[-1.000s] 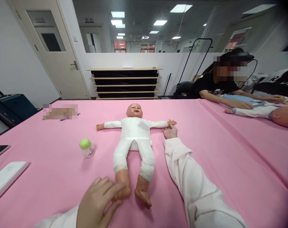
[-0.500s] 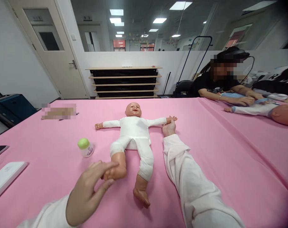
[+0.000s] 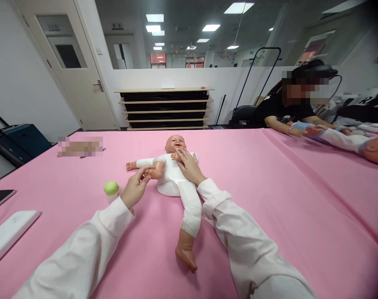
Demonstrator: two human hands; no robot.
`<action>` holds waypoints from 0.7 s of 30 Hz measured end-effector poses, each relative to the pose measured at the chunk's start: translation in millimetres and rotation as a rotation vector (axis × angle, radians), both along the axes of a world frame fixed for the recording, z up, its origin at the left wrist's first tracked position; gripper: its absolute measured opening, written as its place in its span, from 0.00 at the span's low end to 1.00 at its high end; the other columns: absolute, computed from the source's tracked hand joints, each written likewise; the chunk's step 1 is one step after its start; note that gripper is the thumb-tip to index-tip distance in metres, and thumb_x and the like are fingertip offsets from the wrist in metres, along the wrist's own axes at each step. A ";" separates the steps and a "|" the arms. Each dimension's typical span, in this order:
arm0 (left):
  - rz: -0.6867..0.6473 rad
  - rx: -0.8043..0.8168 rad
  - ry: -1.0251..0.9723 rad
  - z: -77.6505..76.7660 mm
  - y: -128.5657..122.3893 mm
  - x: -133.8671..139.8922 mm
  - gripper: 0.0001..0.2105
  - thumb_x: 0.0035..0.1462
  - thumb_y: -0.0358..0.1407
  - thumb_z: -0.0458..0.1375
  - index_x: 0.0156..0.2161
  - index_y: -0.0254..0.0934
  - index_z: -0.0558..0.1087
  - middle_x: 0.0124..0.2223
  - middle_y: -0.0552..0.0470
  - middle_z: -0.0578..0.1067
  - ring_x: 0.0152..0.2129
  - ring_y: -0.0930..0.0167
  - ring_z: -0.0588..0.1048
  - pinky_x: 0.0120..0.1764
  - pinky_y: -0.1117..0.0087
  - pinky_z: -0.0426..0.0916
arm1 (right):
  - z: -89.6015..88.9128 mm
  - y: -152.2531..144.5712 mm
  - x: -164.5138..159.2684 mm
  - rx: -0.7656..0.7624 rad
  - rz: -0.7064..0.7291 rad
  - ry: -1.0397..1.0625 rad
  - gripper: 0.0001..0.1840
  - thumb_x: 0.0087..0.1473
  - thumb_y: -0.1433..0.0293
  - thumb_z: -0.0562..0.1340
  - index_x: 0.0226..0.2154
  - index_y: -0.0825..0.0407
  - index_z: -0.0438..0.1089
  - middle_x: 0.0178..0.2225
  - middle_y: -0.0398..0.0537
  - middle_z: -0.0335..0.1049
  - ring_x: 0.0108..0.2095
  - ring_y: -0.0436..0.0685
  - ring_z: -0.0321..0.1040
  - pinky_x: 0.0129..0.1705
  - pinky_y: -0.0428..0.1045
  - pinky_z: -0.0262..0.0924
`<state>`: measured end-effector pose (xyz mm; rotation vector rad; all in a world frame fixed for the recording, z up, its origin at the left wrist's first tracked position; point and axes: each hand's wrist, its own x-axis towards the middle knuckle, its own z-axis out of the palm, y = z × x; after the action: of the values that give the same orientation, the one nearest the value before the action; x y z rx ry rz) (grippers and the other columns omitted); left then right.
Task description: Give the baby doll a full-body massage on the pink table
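Note:
A baby doll [image 3: 173, 178] in a white cloth body lies on its back, head at the far end. My left hand [image 3: 135, 187] pinches the foot of the doll's bent leg, raised beside its belly. Over the doll's chest, my right hand [image 3: 190, 167] has its fingers and thumb around the doll's small hand [image 3: 175, 156], and that arm is folded across the chest. The other leg [image 3: 190, 207] stretches toward me, foot bare. Out to the left lies the doll's other arm [image 3: 145, 162]. A green-lidded jar [image 3: 111, 188] stands close to my left wrist, partly hidden by my sleeve.
Pink cloth [image 3: 269, 199] covers the table. At the left edge are a white flat box [image 3: 13, 232] and a phone [image 3: 0, 199]. A blurred-out item [image 3: 81, 147] lies at the far left. To the right, a person [image 3: 288, 112] handles another doll [image 3: 341, 139].
My left hand has lifted the doll's foot up and away from me, bending the leg. My right hand has brought the doll's outstretched arm inward over its chest.

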<state>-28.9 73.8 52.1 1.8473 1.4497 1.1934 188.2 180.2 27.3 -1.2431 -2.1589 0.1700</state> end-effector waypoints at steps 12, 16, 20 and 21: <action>-0.143 0.114 0.340 58.4 -91.5 -0.8 0.13 0.59 0.39 0.48 0.48 0.41 0.66 0.40 0.51 0.72 0.35 0.70 0.69 0.38 0.69 0.64 | -3.9 34.4 58.8 0.028 -0.101 1.266 0.18 0.48 0.68 0.59 0.44 0.50 0.64 0.49 0.48 0.65 0.47 0.50 0.63 0.55 0.53 0.53; -0.306 0.092 0.510 45.4 -129.5 0.5 0.13 0.58 0.36 0.51 0.48 0.43 0.66 0.34 0.53 0.72 0.30 0.72 0.69 0.33 0.71 0.65 | -24.2 51.2 111.7 -0.306 -0.256 1.763 0.10 0.54 0.68 0.52 0.40 0.47 0.64 0.43 0.42 0.67 0.40 0.47 0.66 0.49 0.54 0.59; -0.409 0.028 0.613 14.5 -144.3 14.8 0.10 0.57 0.33 0.51 0.43 0.44 0.69 0.31 0.54 0.72 0.28 0.71 0.69 0.32 0.71 0.64 | -43.9 50.8 134.5 -0.494 -0.326 1.909 0.11 0.57 0.69 0.48 0.33 0.50 0.64 0.36 0.44 0.68 0.35 0.47 0.67 0.46 0.52 0.63; -0.422 0.026 0.632 8.8 -145.4 18.4 0.10 0.57 0.32 0.50 0.43 0.43 0.69 0.31 0.54 0.72 0.28 0.71 0.68 0.31 0.70 0.64 | -46.6 50.3 134.9 -0.486 -0.335 1.905 0.11 0.57 0.70 0.47 0.32 0.50 0.64 0.36 0.44 0.68 0.35 0.47 0.67 0.46 0.52 0.64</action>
<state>-10.5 -71.5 60.9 2.5235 1.2249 0.4396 323.1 230.5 -19.3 -0.8433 -0.2436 1.1770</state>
